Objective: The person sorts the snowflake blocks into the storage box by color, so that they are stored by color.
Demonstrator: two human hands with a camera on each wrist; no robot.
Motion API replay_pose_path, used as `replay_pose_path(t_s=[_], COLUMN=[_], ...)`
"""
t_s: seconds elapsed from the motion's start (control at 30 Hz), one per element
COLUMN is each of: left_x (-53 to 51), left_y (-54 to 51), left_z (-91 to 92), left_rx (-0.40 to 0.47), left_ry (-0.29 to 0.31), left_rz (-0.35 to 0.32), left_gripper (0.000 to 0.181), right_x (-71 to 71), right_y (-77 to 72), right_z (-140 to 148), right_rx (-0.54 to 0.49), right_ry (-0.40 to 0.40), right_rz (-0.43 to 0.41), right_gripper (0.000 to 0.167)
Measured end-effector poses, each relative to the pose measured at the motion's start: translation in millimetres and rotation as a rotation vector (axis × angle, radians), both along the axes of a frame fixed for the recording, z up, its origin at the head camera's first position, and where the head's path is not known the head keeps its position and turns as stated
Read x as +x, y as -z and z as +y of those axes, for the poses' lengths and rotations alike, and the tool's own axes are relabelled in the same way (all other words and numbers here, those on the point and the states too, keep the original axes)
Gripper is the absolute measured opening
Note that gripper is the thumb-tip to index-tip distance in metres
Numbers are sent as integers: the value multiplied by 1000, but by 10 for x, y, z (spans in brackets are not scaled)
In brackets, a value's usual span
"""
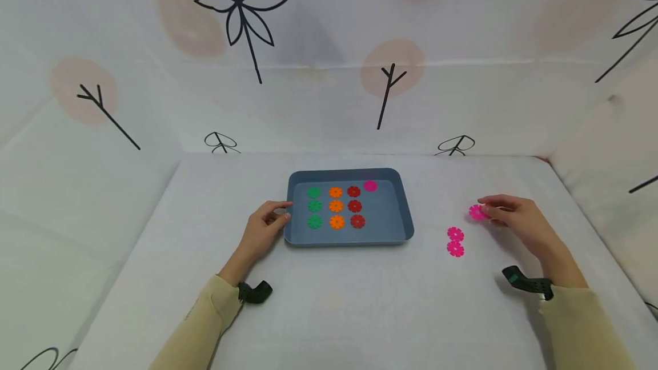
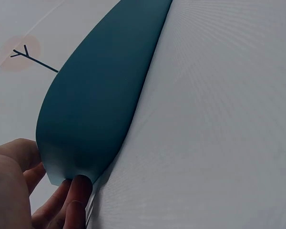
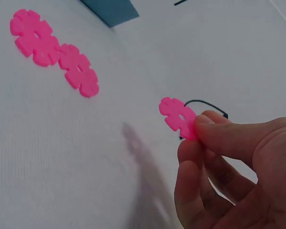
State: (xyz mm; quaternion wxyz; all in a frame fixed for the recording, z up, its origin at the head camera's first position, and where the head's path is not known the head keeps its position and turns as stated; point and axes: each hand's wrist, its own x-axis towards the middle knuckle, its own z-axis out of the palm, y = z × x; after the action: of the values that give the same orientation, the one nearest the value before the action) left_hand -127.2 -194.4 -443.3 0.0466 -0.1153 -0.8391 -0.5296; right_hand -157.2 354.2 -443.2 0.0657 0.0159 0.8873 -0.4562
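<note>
A blue-grey tray (image 1: 393, 210) lies on the table. Inside it are columns of green discs (image 1: 315, 206), orange discs (image 1: 336, 206) and red discs (image 1: 354, 206), plus one pink disc (image 1: 370, 186) at the top right of these. At the tray's left rim, my left hand (image 1: 262, 230) grips the edge with finger and thumb; the left wrist view shows its fingertips (image 2: 81, 188) against the tray wall. Off to the right, my right hand (image 1: 519, 221) pinches a pink flower-shaped disc (image 3: 175, 114) above the table. Two more pink discs (image 1: 455, 241) lie touching, left of that hand.
White cloth with line-drawn plants covers the table (image 1: 360, 307) and the back wall (image 1: 308, 107). A dark band with a device sits on the left wrist (image 1: 255, 292) and another on the right wrist (image 1: 526, 282).
</note>
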Motion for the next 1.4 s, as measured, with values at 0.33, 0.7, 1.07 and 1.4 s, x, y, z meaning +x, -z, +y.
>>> replay_pose_path(t_s=[0.33, 0.7, 1.07, 1.4], left_x=[-3, -5, 1, -5], left_y=[-1, 2, 4, 11], left_z=[-4, -1, -7, -6], left_rx=[-4, -2, -4, 8], left_ry=[6, 7, 4, 6], left_rz=[-7, 4, 8, 3], left_gripper=[30, 30, 30, 30], right_x=[-132, -310, -513, -633], right_y=[-189, -316, -313, -264], right_z=[-304, -697, -1120, -1509], right_rx=[-43, -70, -90, -40], right_ry=[-105, -143, -140, -177], right_rz=[11, -3, 13, 67], right_gripper=[42, 40, 29, 24])
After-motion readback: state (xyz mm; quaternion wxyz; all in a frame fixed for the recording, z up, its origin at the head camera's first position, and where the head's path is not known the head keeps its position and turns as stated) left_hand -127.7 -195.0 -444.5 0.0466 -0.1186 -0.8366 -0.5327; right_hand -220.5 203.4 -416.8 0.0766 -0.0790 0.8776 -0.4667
